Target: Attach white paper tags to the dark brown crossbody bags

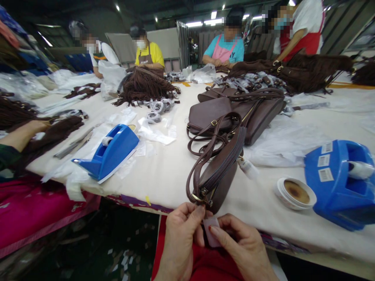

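Observation:
A dark brown handbag [221, 177] lies at the table's front edge, its zipper end toward me and its strap [202, 156] looped over it. At that end my left hand [184, 230] is closed, thumb and fingers pinching a small part just below the gold ring; the fingers hide what it is. Close beside it, my right hand [238, 238] pinches a small whitish tag [212, 232] between thumb and forefinger. Behind this bag rest more brown bags [211, 111], partly overlapping.
Blue tape dispensers stand left [113, 150] and right [331, 195]. A round white tub [295, 193] of brown paste sits by the right one. Fringed brown bags [146, 86] and plastic wrap lie farther back. A co-worker's arm [25, 134] reaches in at left; several people work across the table.

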The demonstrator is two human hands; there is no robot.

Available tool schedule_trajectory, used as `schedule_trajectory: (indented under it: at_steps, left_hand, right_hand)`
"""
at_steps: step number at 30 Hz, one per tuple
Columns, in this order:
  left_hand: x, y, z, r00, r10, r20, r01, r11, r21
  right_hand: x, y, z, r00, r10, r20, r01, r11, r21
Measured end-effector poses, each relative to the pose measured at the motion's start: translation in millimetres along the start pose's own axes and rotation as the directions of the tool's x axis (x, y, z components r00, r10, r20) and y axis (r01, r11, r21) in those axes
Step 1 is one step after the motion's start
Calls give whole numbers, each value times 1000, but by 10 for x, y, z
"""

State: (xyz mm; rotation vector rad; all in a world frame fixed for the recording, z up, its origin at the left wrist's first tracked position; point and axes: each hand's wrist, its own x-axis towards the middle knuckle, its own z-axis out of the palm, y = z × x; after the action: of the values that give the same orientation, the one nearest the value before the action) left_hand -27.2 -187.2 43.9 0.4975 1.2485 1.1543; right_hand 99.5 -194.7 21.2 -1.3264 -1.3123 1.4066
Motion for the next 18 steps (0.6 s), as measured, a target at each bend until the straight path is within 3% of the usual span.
schedule_trajectory:
  at_steps: [7, 13, 18]
  left_hand:
    - [-47, -32, -70, 1000, 11, 5, -11, 1000, -17]
    - [-82, 17, -36, 1000, 19, 0, -19, 1000, 22]
    - [-73, 7, -34, 999, 3, 41, -4, 999, 35]
  right_hand:
    - [49, -90, 21, 998, 63, -22, -63, 998, 28]
    - [84, -140, -8, 1000, 28, 2, -28, 1000, 11]
    - [116, -171, -1, 997, 79, 7, -80, 994, 76]
